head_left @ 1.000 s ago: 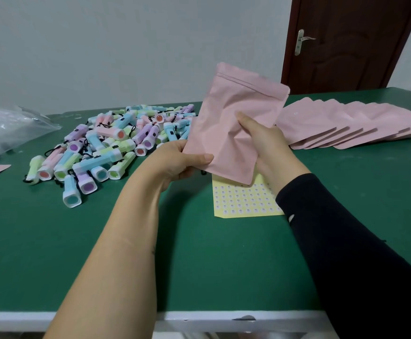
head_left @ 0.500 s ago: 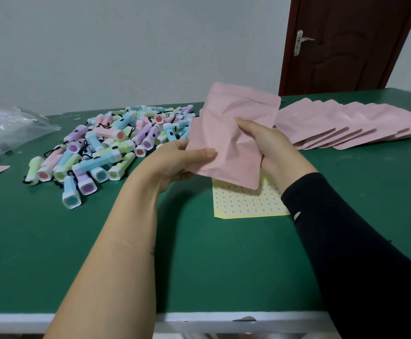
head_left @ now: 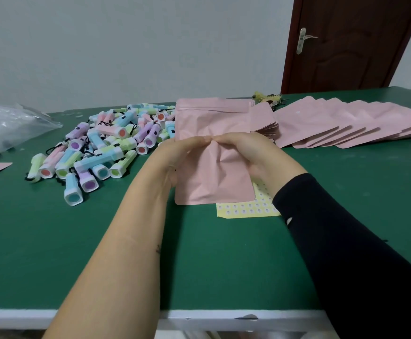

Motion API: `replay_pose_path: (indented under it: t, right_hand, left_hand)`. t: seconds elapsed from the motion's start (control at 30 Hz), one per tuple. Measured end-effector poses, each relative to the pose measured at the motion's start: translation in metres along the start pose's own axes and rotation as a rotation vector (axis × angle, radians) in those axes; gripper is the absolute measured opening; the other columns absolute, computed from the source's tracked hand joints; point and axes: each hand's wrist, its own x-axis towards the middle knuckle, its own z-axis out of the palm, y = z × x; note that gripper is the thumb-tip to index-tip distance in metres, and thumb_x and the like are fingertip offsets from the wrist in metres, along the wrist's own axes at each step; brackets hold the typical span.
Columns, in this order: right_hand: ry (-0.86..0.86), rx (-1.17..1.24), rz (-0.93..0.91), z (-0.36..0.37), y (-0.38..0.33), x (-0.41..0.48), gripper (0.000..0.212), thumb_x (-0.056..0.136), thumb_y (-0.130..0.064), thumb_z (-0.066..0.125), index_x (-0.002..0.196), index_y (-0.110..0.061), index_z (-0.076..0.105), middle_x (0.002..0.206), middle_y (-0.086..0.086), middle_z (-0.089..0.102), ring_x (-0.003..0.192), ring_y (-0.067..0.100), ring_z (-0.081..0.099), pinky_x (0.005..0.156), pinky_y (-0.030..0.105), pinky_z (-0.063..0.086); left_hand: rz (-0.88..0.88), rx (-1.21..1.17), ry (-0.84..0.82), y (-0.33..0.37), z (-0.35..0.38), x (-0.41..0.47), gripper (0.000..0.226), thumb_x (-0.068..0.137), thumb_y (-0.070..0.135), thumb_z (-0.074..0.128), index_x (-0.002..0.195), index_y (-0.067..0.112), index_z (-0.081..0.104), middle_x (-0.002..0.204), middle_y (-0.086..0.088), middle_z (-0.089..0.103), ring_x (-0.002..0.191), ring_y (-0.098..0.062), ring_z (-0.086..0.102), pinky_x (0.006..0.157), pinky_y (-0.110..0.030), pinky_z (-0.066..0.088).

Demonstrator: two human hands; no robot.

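Both hands, left hand (head_left: 175,155) and right hand (head_left: 246,152), pinch the pink pouch (head_left: 214,123) mid-face (thumbs meeting); pulling unevenly could crease or tear it below the zip.

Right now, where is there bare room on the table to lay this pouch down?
Bare table lies between the bare forearm and the dark sleeve, nearer than the sticker sheet; also near-left, between the flashlight pile and the front edge, and right of that sleeve, below the fanned pouches. Crowded: far left, far right, and under the pink pouch.
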Motion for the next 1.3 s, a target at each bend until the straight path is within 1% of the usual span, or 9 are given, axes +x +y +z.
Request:
replay_pose_path:
  t: [0.1,0.17,0.3,0.5,0.63,0.9,1.07,1.2,1.3]
  right_hand:
    - [0.051,-0.064,-0.044,0.004,-0.001,-0.002,0.042,0.077,-0.019,0.075,0.114,-0.002,0.064,0.105,0.015,0.071,0.097,0.035,0.068,0.094,0.049,0.053]
    - [0.057,-0.077,-0.054,0.004,-0.002,-0.004,0.038,0.079,-0.018,0.074,0.112,-0.003,0.065,0.103,0.014,0.072,0.094,0.034,0.069,0.091,0.049,0.054]
    - [0.062,-0.118,-0.099,0.006,-0.003,-0.01,0.019,0.083,-0.018,0.07,0.101,-0.01,0.071,0.097,0.008,0.074,0.09,0.029,0.071,0.087,0.044,0.056]
    - [0.109,-0.144,-0.123,0.01,-0.004,-0.008,0.035,0.081,-0.015,0.068,0.114,-0.007,0.063,0.11,0.013,0.069,0.1,0.03,0.067,0.089,0.039,0.054]
    - [0.038,-0.132,-0.11,0.009,0.0,-0.008,0.037,0.078,-0.028,0.075,0.11,-0.011,0.069,0.099,0.006,0.075,0.092,0.025,0.071,0.089,0.045,0.056]
    - [-0.04,-0.087,-0.075,0.005,-0.001,-0.006,0.024,0.077,-0.01,0.077,0.1,-0.007,0.074,0.091,0.007,0.077,0.088,0.024,0.074,0.091,0.045,0.056]
    - [-0.07,-0.082,-0.072,0.011,-0.004,-0.009,0.02,0.078,-0.01,0.076,0.098,-0.009,0.073,0.089,0.005,0.077,0.085,0.022,0.074,0.088,0.043,0.057]
    - [-0.052,-0.091,-0.078,0.01,-0.007,-0.011,0.021,0.079,-0.008,0.075,0.1,-0.007,0.073,0.091,0.007,0.076,0.086,0.022,0.074,0.086,0.04,0.057]
    - [-0.022,-0.14,-0.091,0.005,-0.007,-0.013,0.014,0.08,-0.008,0.075,0.094,-0.01,0.073,0.089,0.006,0.076,0.078,0.018,0.073,0.077,0.032,0.059]
  left_hand:
    - [-0.041,-0.007,0.048,-0.001,0.001,0.0,0.007,0.076,0.024,0.08,0.075,0.017,0.079,0.085,-0.002,0.075,0.081,-0.022,0.068,0.08,-0.031,0.054]
    - [-0.046,-0.009,0.056,-0.002,0.002,0.002,0.014,0.076,0.024,0.08,0.063,0.019,0.078,0.078,-0.001,0.074,0.078,-0.022,0.067,0.083,-0.032,0.053]
    - [-0.056,-0.025,0.063,-0.002,0.0,0.005,0.008,0.079,0.023,0.076,0.075,0.016,0.074,0.072,-0.001,0.073,0.062,-0.02,0.066,0.072,-0.028,0.052]
    - [0.041,0.006,0.069,-0.002,-0.003,0.007,0.027,0.079,0.014,0.076,0.106,0.009,0.073,0.09,-0.009,0.076,0.073,-0.024,0.072,0.069,-0.033,0.059]
    - [0.096,-0.018,0.085,-0.004,-0.002,0.007,0.023,0.08,0.008,0.074,0.103,0.009,0.072,0.087,-0.008,0.076,0.076,-0.026,0.072,0.076,-0.037,0.06]
    - [0.16,-0.075,0.158,-0.001,-0.009,0.007,0.026,0.08,0.005,0.075,0.105,0.01,0.072,0.1,-0.01,0.075,0.096,-0.029,0.071,0.087,-0.041,0.058]
    - [0.25,-0.116,0.22,0.002,-0.019,0.004,0.013,0.084,0.008,0.074,0.092,0.018,0.072,0.077,0.005,0.075,0.067,-0.011,0.07,0.066,-0.024,0.057]
    - [0.343,-0.087,0.248,0.003,-0.017,0.0,0.012,0.086,0.009,0.073,0.096,0.014,0.072,0.077,0.006,0.074,0.066,-0.006,0.07,0.059,-0.019,0.054]
    - [0.447,0.105,0.307,0.002,-0.019,0.001,0.01,0.087,0.013,0.073,0.097,0.013,0.072,0.077,0.008,0.07,0.065,-0.002,0.064,0.059,-0.013,0.047]
